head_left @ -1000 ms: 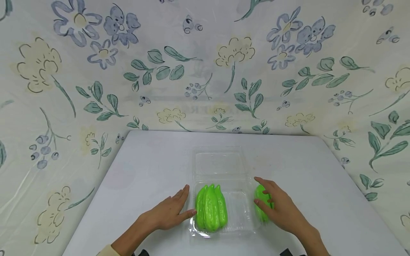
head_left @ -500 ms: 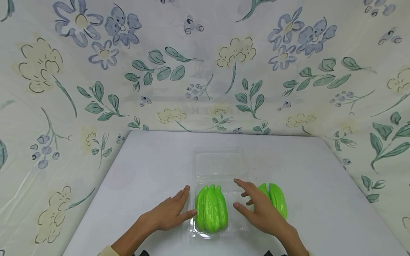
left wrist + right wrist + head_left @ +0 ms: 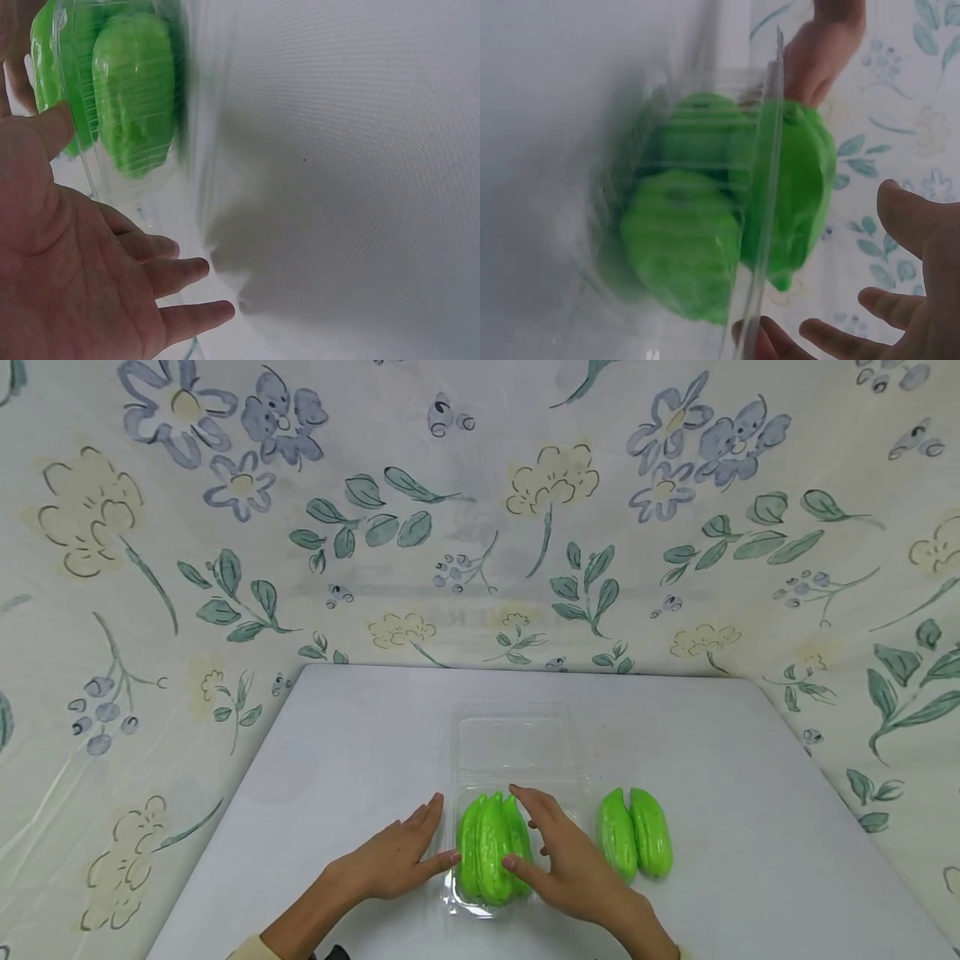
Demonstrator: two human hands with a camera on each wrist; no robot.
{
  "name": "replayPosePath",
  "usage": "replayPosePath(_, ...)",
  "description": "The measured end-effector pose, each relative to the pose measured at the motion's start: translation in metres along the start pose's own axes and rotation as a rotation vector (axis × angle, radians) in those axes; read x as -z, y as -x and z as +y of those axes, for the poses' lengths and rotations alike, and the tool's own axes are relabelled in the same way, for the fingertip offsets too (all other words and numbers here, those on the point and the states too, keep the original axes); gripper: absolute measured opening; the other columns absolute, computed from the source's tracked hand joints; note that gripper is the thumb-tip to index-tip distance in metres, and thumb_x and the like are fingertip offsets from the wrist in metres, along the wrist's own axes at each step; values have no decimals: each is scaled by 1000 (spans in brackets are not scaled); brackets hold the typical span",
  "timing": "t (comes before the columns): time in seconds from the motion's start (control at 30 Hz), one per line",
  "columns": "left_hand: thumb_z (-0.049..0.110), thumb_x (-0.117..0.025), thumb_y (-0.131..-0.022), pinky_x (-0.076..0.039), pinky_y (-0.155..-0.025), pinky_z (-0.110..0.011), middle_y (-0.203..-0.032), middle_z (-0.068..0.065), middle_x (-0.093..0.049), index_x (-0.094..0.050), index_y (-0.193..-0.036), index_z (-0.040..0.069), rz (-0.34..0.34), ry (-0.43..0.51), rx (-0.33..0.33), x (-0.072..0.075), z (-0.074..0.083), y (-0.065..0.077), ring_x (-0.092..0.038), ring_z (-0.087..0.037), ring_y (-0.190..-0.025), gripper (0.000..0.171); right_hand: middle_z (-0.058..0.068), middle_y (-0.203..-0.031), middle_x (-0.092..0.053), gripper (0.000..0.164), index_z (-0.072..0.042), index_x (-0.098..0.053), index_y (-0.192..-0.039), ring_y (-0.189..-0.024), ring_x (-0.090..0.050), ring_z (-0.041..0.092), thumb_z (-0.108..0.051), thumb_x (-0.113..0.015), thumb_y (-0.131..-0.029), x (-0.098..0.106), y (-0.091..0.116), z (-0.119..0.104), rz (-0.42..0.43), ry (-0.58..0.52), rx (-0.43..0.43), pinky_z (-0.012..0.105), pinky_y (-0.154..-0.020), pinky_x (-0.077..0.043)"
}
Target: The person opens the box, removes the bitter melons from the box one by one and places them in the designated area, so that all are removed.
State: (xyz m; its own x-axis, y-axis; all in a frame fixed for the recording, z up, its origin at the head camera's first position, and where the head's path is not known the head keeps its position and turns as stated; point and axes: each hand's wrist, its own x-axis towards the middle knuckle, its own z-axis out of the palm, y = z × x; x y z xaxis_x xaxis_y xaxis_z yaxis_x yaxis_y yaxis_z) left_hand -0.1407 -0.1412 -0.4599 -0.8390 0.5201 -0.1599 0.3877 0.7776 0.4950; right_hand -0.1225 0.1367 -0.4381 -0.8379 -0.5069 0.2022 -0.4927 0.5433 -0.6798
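White desk (image 3: 360, 735), clear plastic container (image 3: 452, 881) on it, roughly midway between the left and right edges, its lid (image 3: 513, 743) laid back flat toward the far edge. Three lumpy green vegetables piled in the base, on the side toward the desk's left edge: the middle one (image 3: 493, 856) sits raised on the left one (image 3: 468, 843) and the right one (image 3: 517, 827), tips pointing to the far edge. Two more, the inner loose one (image 3: 617, 831) and the outer loose one (image 3: 651, 832), lie side by side on the desk between container and right edge, near the container. Left hand (image 3: 397, 860) is beside the container, toward the left edge: fingers straight, tips down at the desk surface, thumb at the container's rim; grip apart, holding nothing. Right hand (image 3: 566, 864) hovers over the other half of the base, thumb out, fingers lightly bent; grip apart here too, nothing held. Its thumb overlaps the middle one from the head view, but the right wrist view shows a gap. Can't tell if its fingertips touch the rim. Pale sleeve (image 3: 251, 948) on the left arm. Flower-and-leaf printed sheet (image 3: 480, 460) behind the far edge and along both side edges.
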Motion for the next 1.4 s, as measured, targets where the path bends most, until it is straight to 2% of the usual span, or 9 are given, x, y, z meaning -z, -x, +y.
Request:
replayPosePath(0.17,64,-41,-97,-32,-106,-61,-154,-25,-28,-18,-152,-9,-8,4,-2,1,0,0,-31,-38,-141,94,-1,-151,-36,83,-27,-23,-156,-121,-54,23,-46,-70,-90,-11,-6,-4,4,95,48,41,-87,-54)
replayPosePath(0.3,64,-41,-97,-32,-105,-61,-154,-25,-28,-18,-152,-9,-10,0,-3,1,0,1,-32,-38,-140,94,-1,-150,-37,84,-25,-26,-156,-129,-48,22,-45,-72,-89,-18,-9,-6,5,112,48,47,-97,-47)
replayPosePath(0.5,64,-41,-97,-33,-105,-60,-153,-26,-29,-19,-152,-9,-13,-1,-1,1,0,1,-34,-39,-139,94,5,-150,-37,80,-19,-34,-153,-124,-52,25,-45,-73,-87,-26,-11,-8,10,135,27,49,-93,-49)
replayPosePath(0.6,64,-41,-97,-33,-105,-60,-153,-26,-30,-19,-152,-9,-14,-1,3,1,0,1,-34,-39,-139,94,8,-150,-37,77,-22,-38,-151,-118,-56,27,-46,-73,-87,-29,-12,-10,10,166,22,49,-89,-52)
replayPosePath(0.73,65,-41,-97,-34,-105,-59,-153,-25,-31,-20,-152,-9,-13,-3,4,1,-1,0,-35,-39,-138,95,11,-151,-36,63,-26,-48,-145,-107,-60,24,-47,-70,-89,-33,-14,-11,9,179,33,45,-82,-54)
replayPosePath(0.87,65,-41,-97,-34,-105,-59,-153,-25,-31,-21,-152,-9,-12,-1,8,0,-1,0,-36,-39,-138,95,13,-150,-36,51,-24,-57,-138,-101,-59,20,-42,-69,-92,-35,-14,-11,18,158,49,42,-79,-54)
replayPosePath(1.03,66,-41,-96,-34,-106,-58,-154,-25,-31,-21,-152,-8,-16,5,17,-1,-2,0,-36,-38,-138,95,14,-148,-37,49,-20,-58,-136,-101,-59,18,-35,-71,-91,-35,-14,-11,31,122,55,39,-80,-54)
replayPosePath(1.4,67,-41,-96,-34,-106,-58,-154,-24,-30,-21,-153,-8,-15,6,17,0,-3,0,-35,-37,-139,96,9,-148,-39,48,-21,-59,-136,-108,-60,22,-29,-73,-90,-31,-13,-11,40,74,54,41,-83,-54)
